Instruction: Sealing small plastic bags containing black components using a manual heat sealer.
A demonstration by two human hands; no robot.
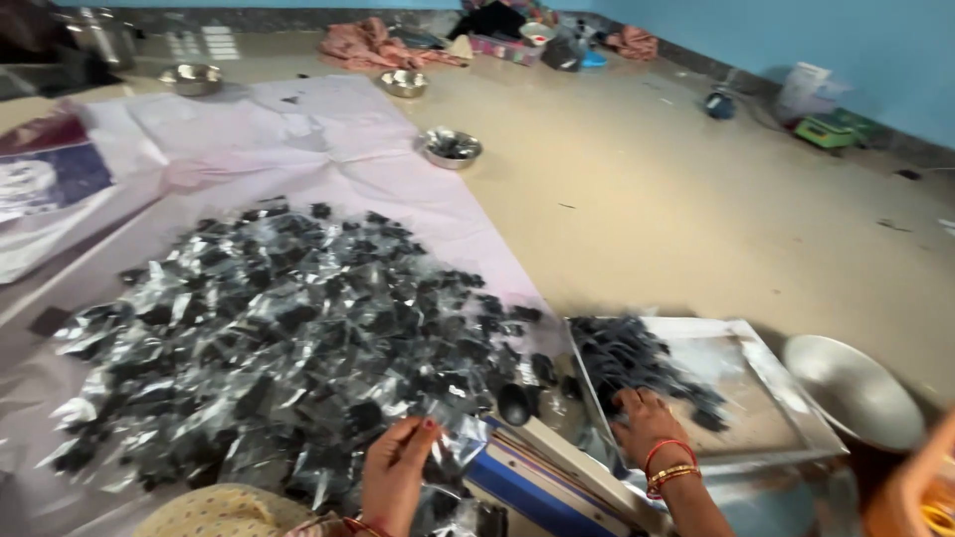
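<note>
Nearest the camera, the left hand (396, 475) pinches a small clear plastic pouch (453, 423) with dark contents, fingers closed on its edge. Beside it on the right runs a blue-and-white bar-shaped sealing machine (542, 477), lying slantwise on the floor. Beyond that, the right hand (645, 423), with red and gold bangles at the wrist, rests fingers-down and spread in a shallow square steel tray (771, 383), touching a heap of small black pieces (637, 360); whether it grips any, I cannot tell.

Judging from this, filling is the step in hand: black pieces gathered by the right hand, the pouch held ready by the left. A next move would call for bringing pouch and pieces together over the tray.

Ahead and to the left of the left hand spreads a wide pile of filled clear pouches (288, 338) on a pale pink sheet (328, 139). Right of the tray sits a round steel bowl (854, 390). Farther off, small steel bowls (453, 147) stand on the floor. The sealing machine lies between the two hands.
</note>
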